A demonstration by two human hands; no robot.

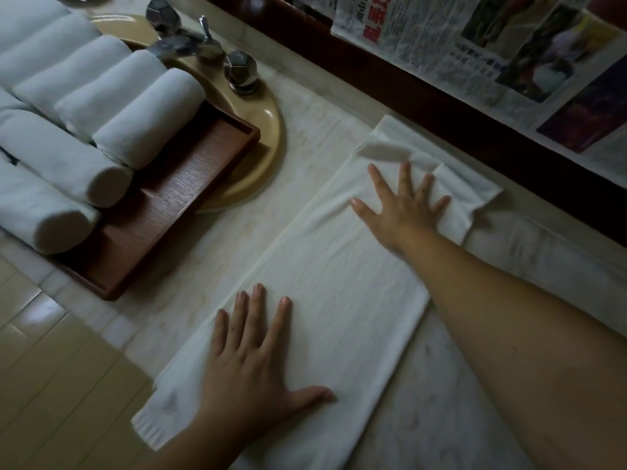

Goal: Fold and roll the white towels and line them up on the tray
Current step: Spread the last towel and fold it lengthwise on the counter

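Both hands, left (251,368) and right (403,205), press flat, fingers spread, on a white towel (339,283) on the marble counter (217,239).

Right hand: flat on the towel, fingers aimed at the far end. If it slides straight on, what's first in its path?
Likely the rumpled, folded-over far corner of the towel, just past the right hand's fingertips. Beyond that comes the dark wooden ledge; depth unclear.

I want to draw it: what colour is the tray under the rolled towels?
Reddish-brown wood grain, seen in the head view: tray.
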